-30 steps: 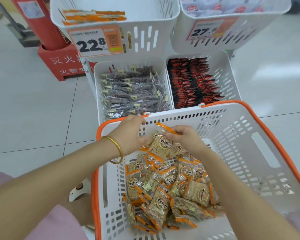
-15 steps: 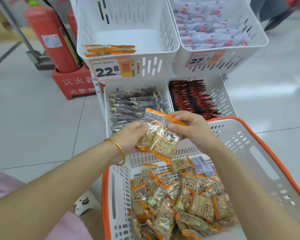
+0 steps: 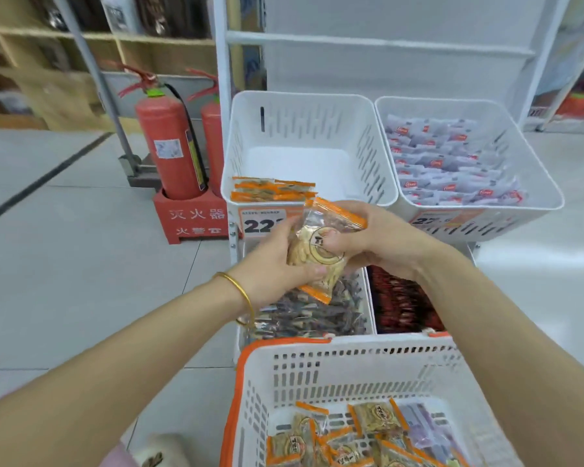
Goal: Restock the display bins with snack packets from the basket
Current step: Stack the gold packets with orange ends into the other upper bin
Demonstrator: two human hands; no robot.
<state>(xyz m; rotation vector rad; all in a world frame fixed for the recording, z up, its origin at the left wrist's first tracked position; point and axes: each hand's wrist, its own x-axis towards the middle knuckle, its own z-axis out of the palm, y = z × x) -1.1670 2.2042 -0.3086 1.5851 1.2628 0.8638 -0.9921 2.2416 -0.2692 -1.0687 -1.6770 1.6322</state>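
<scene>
The left hand (image 3: pixel 273 261) and the right hand (image 3: pixel 381 237) are both clamped on the held packets (image 3: pixel 317 251). The thumbs press the clear front and the fingers curl behind. How many packets are in the grip cannot be told. The bundle stands nearly upright in the air, its orange top seal tipped toward one o'clock. It covers part of the price tag (image 3: pixel 263 222) on the front wall of the upper left bin (image 3: pixel 304 106), just below that bin's near rim. A gold bangle (image 3: pixel 240 291) circles the left wrist.

From the hands, the upper left bin lies at twelve o'clock. A short row of orange-edged packets (image 3: pixel 270 190) leans on its near wall at eleven o'clock, with open white floor behind them to the far wall. At two o'clock, just beside it, the upper right bin (image 3: pixel 550 193) holds white packets (image 3: pixel 445 170) with red marks. Below the hands at six o'clock the lower left bin holds dark packets (image 3: pixel 317 311). At five o'clock its neighbour holds red-and-black packets (image 3: pixel 402 308). Nearest at six o'clock is the orange-rimmed basket (image 3: pixel 351 362), with loose packets (image 3: pixel 368 429) of the same kind heaped in its bottom. Both forearms pass above its rim, apart from it.

Pale floor tiles (image 3: pixel 81 264) spread wide at nine o'clock. At ten o'clock two fire extinguishers (image 3: pixel 169 143) stand in a red stand (image 3: pixel 193 217), just beside the rack's left post. Wooden shelving (image 3: pixel 31 38) sits far off at eleven o'clock, and the white rack frame (image 3: pixel 385 42) rises at twelve.
</scene>
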